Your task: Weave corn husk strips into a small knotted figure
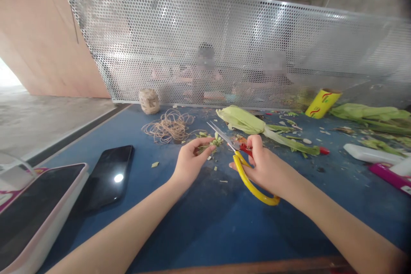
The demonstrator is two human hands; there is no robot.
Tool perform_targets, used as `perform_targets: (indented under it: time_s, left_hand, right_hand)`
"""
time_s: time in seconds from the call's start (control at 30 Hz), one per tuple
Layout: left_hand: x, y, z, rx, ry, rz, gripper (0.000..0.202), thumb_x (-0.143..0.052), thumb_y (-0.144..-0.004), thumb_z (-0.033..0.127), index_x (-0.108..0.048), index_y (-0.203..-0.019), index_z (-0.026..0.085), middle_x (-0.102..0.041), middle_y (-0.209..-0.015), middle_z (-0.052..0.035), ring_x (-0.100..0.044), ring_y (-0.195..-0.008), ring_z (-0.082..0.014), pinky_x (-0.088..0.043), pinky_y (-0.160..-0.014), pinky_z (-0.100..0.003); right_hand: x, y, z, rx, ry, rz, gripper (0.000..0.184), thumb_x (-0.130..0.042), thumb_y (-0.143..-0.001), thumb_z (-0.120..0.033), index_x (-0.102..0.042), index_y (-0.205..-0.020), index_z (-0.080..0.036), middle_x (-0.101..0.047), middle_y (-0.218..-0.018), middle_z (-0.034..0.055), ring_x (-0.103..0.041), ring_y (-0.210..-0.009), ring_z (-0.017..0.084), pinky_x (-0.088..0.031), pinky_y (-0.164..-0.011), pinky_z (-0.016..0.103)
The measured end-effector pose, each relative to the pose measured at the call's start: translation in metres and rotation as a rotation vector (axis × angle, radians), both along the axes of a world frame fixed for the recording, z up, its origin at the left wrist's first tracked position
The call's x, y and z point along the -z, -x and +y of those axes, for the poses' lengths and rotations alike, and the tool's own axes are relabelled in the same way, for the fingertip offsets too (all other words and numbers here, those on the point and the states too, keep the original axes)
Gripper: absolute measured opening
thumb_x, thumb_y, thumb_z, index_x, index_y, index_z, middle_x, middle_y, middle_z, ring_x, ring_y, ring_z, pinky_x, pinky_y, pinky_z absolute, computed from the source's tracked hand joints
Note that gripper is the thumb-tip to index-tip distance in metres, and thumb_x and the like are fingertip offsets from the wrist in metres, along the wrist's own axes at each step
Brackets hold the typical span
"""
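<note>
My left hand (190, 160) pinches a small green piece of plant (217, 140) between thumb and fingers, just above the blue table (192, 231). In my right hand (271, 169) is a pair of scissors (248, 185) with yellow and red handles. Their blades are spread and point up and left, with the tips close behind the green piece. Beyond the scissors lies a pale green bundle that looks like corn husk (242, 120), its stalk end toward the right. Small green scraps are scattered around both hands.
A tangle of thin brown string (168, 126) lies left of the hands, with a pale lump (149, 101) behind it. Nearer are a black phone (111, 175) and a white-cased device (38, 218). A yellow roll (323, 103) stands right, before a perforated metal screen (180, 43); people show blurred behind it.
</note>
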State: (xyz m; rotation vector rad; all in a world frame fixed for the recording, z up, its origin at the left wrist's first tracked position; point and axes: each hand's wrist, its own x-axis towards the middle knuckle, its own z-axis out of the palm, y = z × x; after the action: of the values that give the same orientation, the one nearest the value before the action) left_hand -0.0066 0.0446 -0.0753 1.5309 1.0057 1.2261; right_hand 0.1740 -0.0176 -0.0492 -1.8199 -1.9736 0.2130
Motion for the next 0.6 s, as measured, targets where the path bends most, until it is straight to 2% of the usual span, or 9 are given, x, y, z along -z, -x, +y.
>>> perform_targets:
  time_s: [0.17,0.27,0.33,0.43,0.5,0.6]
  left_hand:
    - [-0.001,-0.001,-0.001,0.043,0.062,-0.115,0.024,-0.067,-0.067,0.031,-0.067,-0.086,0.015,-0.065,-0.076,-0.0032,-0.053,-0.063,-0.0119,-0.042,-0.063,-0.025]
    - [-0.005,0.001,0.000,0.111,0.115,-0.213,0.022,-0.067,-0.067,0.030,-0.066,-0.083,0.015,-0.061,-0.075,-0.0023,-0.047,-0.058,-0.0089,-0.038,-0.057,-0.023]
    - [-0.009,0.003,0.000,0.191,0.160,-0.292,0.021,-0.067,-0.067,0.032,-0.065,-0.079,0.015,-0.057,-0.072,-0.0017,-0.044,-0.057,-0.0082,-0.037,-0.055,-0.022]
    - [-0.014,0.007,-0.001,0.309,0.208,-0.408,0.022,-0.065,-0.068,0.037,-0.060,-0.075,0.016,-0.050,-0.070,-0.0002,-0.042,-0.057,-0.0083,-0.036,-0.054,-0.023]
    - [-0.016,0.008,-0.003,0.384,0.230,-0.493,0.020,-0.065,-0.070,0.035,-0.058,-0.076,0.017,-0.048,-0.071,0.0007,-0.042,-0.059,-0.0082,-0.037,-0.056,-0.023]
    - [-0.015,0.008,-0.005,0.455,0.255,-0.593,0.016,-0.063,-0.074,0.031,-0.058,-0.084,0.020,-0.049,-0.075,0.0010,-0.046,-0.067,-0.0095,-0.039,-0.062,-0.023]
  right_hand:
    - [-0.004,0.002,-0.004,0.048,0.039,0.022,0.044,-0.055,-0.069,-0.049,-0.028,-0.091,-0.022,-0.050,-0.064,-0.0024,-0.051,-0.048,0.015,-0.035,-0.045,0.023]
    - [-0.010,-0.011,-0.002,0.008,0.092,0.108,0.046,-0.058,-0.068,-0.049,-0.030,-0.093,-0.023,-0.046,-0.066,-0.0037,-0.046,-0.050,0.012,-0.035,-0.048,0.024]
    - [-0.014,-0.025,0.002,-0.074,0.196,0.284,0.043,-0.058,-0.070,-0.050,-0.031,-0.092,-0.024,-0.042,-0.067,-0.0047,-0.041,-0.050,0.009,-0.032,-0.046,0.022]
    - [-0.016,-0.038,0.006,-0.220,0.491,0.694,0.038,-0.051,-0.075,-0.055,-0.031,-0.089,-0.025,-0.039,-0.069,-0.0045,-0.033,-0.049,0.007,-0.024,-0.040,0.018]
    - [-0.015,-0.038,0.004,-0.297,0.657,0.873,0.040,-0.049,-0.076,-0.058,-0.030,-0.089,-0.026,-0.037,-0.068,-0.0049,-0.030,-0.050,0.006,-0.020,-0.040,0.016]
    - [-0.012,-0.026,-0.005,-0.345,0.709,0.955,0.044,-0.053,-0.074,-0.059,-0.029,-0.089,-0.026,-0.034,-0.068,-0.0053,-0.027,-0.053,0.005,-0.019,-0.042,0.015]
